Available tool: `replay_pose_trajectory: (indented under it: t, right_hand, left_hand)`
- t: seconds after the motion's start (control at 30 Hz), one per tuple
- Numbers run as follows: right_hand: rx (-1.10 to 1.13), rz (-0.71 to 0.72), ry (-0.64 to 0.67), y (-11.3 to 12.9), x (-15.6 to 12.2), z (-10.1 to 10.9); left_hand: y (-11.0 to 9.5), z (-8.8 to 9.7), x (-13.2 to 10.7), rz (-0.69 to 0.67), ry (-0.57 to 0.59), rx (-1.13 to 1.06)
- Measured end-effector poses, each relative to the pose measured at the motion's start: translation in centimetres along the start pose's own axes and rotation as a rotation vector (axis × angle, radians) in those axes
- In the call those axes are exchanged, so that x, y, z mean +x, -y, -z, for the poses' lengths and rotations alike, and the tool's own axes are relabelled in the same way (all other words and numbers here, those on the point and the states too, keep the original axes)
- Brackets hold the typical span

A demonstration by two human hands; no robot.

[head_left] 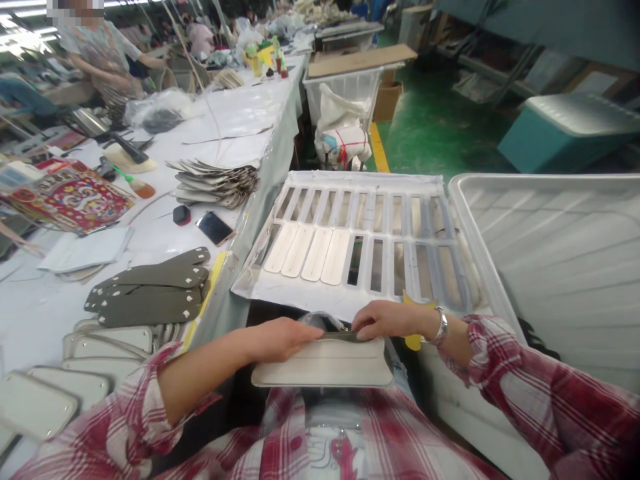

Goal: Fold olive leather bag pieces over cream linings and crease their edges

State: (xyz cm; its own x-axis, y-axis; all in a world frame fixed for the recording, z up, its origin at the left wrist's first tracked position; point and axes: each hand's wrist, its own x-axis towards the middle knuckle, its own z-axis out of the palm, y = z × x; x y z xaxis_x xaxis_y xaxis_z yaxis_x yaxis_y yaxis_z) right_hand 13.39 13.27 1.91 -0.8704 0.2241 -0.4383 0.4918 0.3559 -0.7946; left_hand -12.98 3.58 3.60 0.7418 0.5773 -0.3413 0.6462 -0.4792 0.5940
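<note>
Both my hands are at a cream leather bag panel (323,365) resting in my lap. My left hand (283,339) pinches its top edge from the left, and my right hand (385,320) grips the same edge from the right, with fingers folded over it. A dark seam or opening shows between my hands. Just beyond them lies a white slotted board (350,293) holding several cream strips (300,250). A yellow piece (414,341) sticks out near my right wrist. To my left lie olive-grey leather strips (150,287) and stacked cream panels (107,340).
A large white plastic bin (550,267) stands at my right. On the long white table are a phone (214,228), a stack of leather pieces (217,183) and patterned fabric (67,197). A co-worker (103,67) stands across the table.
</note>
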Motion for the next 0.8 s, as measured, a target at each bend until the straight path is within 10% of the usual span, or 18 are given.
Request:
replay_pose_trajectory:
  t: [0.53, 0.8]
  right_hand:
    - [-0.100, 0.030, 0.055, 4.3, 6.0, -3.1]
    - [-0.051, 0.024, 0.096, 5.9, 7.2, -2.9]
  left_hand:
    - [0.4, -2.7, -1.5, -0.011, -0.167, 0.282]
    - [4.7, -1.6, -7.7, 0.007, -0.125, 0.003]
